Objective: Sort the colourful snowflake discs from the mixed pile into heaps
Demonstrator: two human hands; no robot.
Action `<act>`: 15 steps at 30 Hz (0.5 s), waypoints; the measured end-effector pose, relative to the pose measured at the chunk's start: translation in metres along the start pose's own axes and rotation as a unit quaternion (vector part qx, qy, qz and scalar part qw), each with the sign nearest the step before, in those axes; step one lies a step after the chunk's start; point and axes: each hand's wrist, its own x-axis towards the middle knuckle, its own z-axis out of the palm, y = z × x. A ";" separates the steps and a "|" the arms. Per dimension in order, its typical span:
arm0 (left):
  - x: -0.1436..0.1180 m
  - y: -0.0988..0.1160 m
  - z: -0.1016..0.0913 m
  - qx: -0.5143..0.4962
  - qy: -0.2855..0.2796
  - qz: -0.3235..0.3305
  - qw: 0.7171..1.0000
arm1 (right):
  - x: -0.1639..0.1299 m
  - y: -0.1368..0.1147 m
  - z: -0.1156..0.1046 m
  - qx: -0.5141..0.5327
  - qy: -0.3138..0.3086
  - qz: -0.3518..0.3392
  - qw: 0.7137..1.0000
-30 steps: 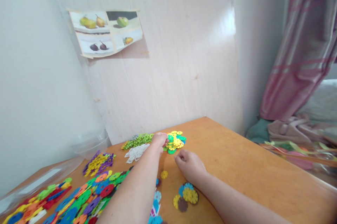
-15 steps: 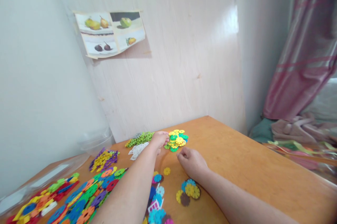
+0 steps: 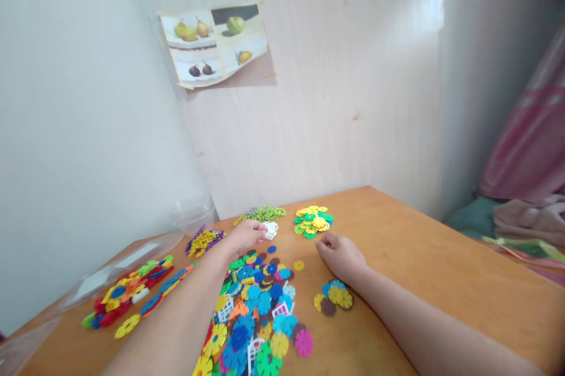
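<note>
My left hand (image 3: 246, 234) reaches over the wooden table (image 3: 419, 270) with its fingertips bent down beside some white lattice pieces (image 3: 271, 229). Whether it holds anything is too small to tell. My right hand (image 3: 341, 256) rests on the table with curled fingers, and nothing shows in it. It lies just in front of a sorted heap of yellow and green flower-shaped discs (image 3: 312, 221). A lone yellow disc (image 3: 299, 265) lies between my hands. A small cluster of yellow, blue and brown discs (image 3: 334, 298) sits by my right wrist.
A large mixed pile of coloured discs (image 3: 253, 320) spreads under my left forearm. Light green pieces (image 3: 265, 213), a purple-yellow heap (image 3: 203, 240) and a red-blue-orange heap (image 3: 132, 293) lie further left. A clear tub (image 3: 194, 214) and lid (image 3: 123, 258) stand against the wall.
My left hand has drawn back from the yellow-green heap to the white pieces. The view has swung left and down, showing more of the mixed pile. My right hand has hardly moved.
</note>
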 end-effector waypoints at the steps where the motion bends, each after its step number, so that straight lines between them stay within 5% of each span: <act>1: -0.004 -0.006 -0.004 0.018 -0.001 -0.001 1.000 | 0.000 0.000 0.000 0.000 -0.002 -0.001 1.000; 8: -0.024 -0.037 -0.018 0.108 -0.020 0.002 0.994 | -0.001 0.001 -0.001 -0.009 -0.005 -0.005 1.000; 15: -0.037 -0.044 -0.020 0.130 -0.046 0.032 0.990 | 0.001 0.002 -0.002 -0.014 -0.019 -0.001 1.000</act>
